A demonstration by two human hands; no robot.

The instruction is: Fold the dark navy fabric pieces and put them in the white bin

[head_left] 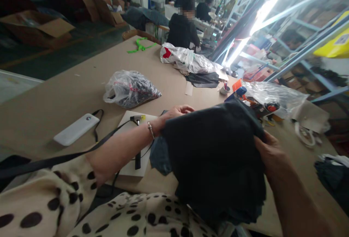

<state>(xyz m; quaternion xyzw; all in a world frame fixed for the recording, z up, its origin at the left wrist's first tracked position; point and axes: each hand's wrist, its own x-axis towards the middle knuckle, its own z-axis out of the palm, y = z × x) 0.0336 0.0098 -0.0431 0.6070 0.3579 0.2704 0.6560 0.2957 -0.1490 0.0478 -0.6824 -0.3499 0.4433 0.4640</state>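
Note:
A stack of dark fabric pieces is held up in front of me over the table's near edge. My left hand grips its upper left corner, with the fingers partly hidden behind the cloth. At the right side, my right hand clasps the stack, thumb in front and the other fingers out of sight behind. Below my left wrist, a blue-grey piece of cloth lies on the table. Beside it is a white box with a black cable and a yellow-tipped plug on top.
On the brown table are a white power bank, a plastic bag of dark goods, a green strap, a larger wrapped bundle and a tape dispenser. Two people sit at machines beyond; shelving stands right.

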